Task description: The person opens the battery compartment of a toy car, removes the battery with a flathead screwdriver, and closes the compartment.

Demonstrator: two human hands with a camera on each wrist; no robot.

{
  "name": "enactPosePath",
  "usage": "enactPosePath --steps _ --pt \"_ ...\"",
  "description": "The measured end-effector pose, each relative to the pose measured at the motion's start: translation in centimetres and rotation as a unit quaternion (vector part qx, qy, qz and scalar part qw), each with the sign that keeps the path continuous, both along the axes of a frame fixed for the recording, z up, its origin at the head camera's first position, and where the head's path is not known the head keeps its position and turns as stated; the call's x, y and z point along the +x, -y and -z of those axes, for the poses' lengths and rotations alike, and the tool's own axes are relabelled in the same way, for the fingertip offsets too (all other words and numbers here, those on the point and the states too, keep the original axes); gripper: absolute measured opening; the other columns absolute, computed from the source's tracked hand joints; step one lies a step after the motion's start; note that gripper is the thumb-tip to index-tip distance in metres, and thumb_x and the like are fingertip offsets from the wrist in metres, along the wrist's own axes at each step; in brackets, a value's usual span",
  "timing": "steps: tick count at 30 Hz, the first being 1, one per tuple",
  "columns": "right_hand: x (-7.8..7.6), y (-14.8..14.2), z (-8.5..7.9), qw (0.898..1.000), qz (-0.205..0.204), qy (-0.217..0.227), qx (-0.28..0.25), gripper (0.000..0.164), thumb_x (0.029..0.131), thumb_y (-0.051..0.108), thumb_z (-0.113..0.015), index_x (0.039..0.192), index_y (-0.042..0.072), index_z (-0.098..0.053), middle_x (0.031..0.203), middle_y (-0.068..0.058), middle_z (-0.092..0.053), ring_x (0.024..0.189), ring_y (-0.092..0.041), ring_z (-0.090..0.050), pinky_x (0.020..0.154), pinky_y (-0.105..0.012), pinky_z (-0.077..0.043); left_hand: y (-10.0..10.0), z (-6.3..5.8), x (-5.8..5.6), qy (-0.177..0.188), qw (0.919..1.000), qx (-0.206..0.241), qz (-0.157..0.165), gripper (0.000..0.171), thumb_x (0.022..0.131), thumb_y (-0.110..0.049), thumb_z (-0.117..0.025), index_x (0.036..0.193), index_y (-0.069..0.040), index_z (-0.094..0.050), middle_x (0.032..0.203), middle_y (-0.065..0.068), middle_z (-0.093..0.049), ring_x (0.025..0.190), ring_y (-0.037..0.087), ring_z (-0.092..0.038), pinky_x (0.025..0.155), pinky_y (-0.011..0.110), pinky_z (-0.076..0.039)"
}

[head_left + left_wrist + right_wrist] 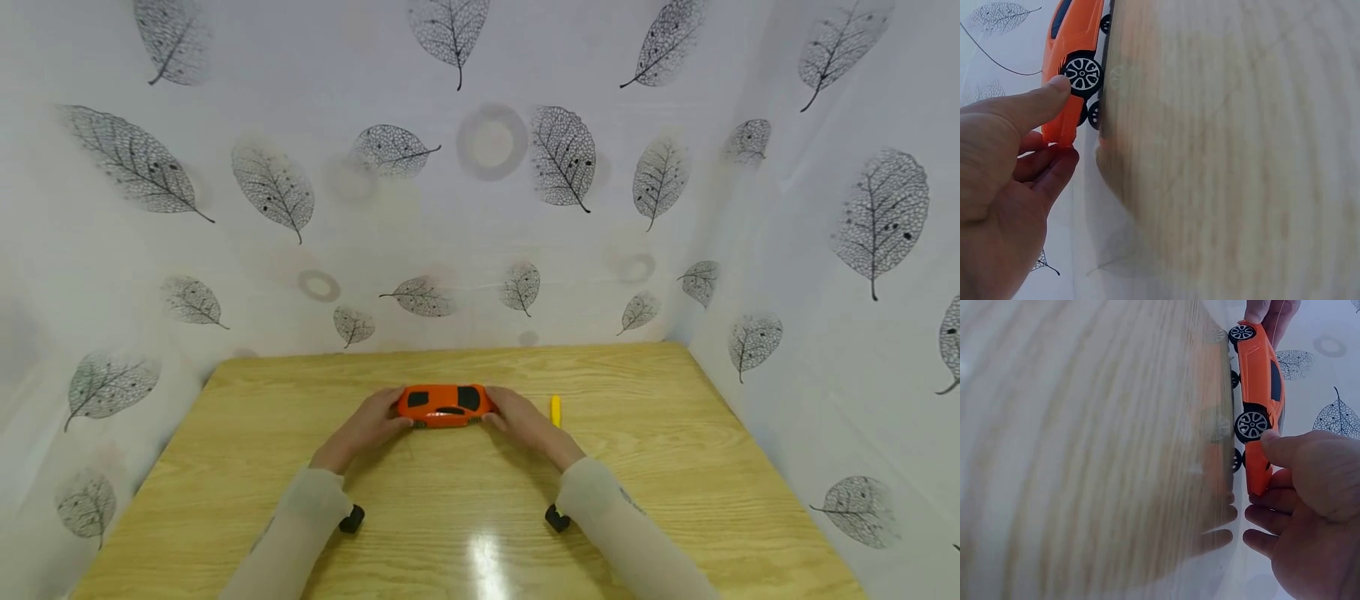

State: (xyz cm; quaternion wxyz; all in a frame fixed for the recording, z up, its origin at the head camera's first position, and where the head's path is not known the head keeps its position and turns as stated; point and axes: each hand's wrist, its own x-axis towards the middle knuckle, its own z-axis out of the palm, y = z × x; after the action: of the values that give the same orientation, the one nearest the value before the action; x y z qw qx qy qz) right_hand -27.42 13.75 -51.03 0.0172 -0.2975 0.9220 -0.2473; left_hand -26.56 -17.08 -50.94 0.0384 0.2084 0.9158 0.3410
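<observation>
An orange toy car (442,407) with dark windows stands crosswise toward the back of the wooden table, a hand at each end. My left hand (377,419) grips its left end, the thumb beside a wheel and the fingers curled around the bumper, as the left wrist view shows. At the opposite end, my right hand (522,419) pinches the car between thumb and fingers. The right wrist view shows the silver-spoked wheels (1252,425) close to the tabletop, with the left hand's fingertips at the far end.
Just right of my right hand lies a short yellow stick-shaped object (556,410), partly hidden by the wrist. Leaf-patterned white sheeting (480,217) rises behind the table (450,533) and along its sides. A small black device (351,519) sits under the left wrist.
</observation>
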Motion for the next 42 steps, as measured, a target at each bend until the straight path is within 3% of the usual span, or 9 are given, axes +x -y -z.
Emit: enactPosePath --steps 11,32,42 --pt "1.2 -0.4 0.1 1.000 0.006 0.002 -0.003 0.054 0.104 0.014 -0.064 0.149 -0.008 -0.047 0.145 -0.028 -0.054 0.135 -0.041 -0.051 0.115 -0.052 -0.040 -0.2 0.2 0.7 0.017 0.9998 -0.003 -0.007 0.068 0.098 -0.013 -0.072 0.150 0.016 -0.039 0.144 0.037 -0.049 0.135 0.053 -0.045 0.116 0.062 -0.033" --pt "2.9 -1.0 0.2 1.000 0.000 -0.006 -0.009 0.049 0.103 0.015 -0.066 0.145 -0.007 -0.052 0.137 -0.025 -0.061 0.123 -0.037 -0.060 0.104 -0.051 -0.049 -0.7 0.4 2.5 0.027 0.9990 0.033 -0.012 0.066 0.096 -0.010 -0.074 0.151 0.011 -0.043 0.143 0.031 -0.053 0.134 0.047 -0.049 0.115 0.062 -0.034" --pt "3.5 -1.1 0.2 1.000 0.001 -0.004 -0.010 0.052 0.103 0.016 -0.066 0.147 -0.008 -0.050 0.143 -0.027 -0.056 0.132 -0.041 -0.055 0.110 -0.052 -0.045 -0.7 0.3 3.1 0.006 0.9998 0.011 -0.016 0.068 0.095 -0.010 -0.075 0.149 0.014 -0.042 0.141 0.033 -0.054 0.132 0.048 -0.050 0.113 0.062 -0.037"
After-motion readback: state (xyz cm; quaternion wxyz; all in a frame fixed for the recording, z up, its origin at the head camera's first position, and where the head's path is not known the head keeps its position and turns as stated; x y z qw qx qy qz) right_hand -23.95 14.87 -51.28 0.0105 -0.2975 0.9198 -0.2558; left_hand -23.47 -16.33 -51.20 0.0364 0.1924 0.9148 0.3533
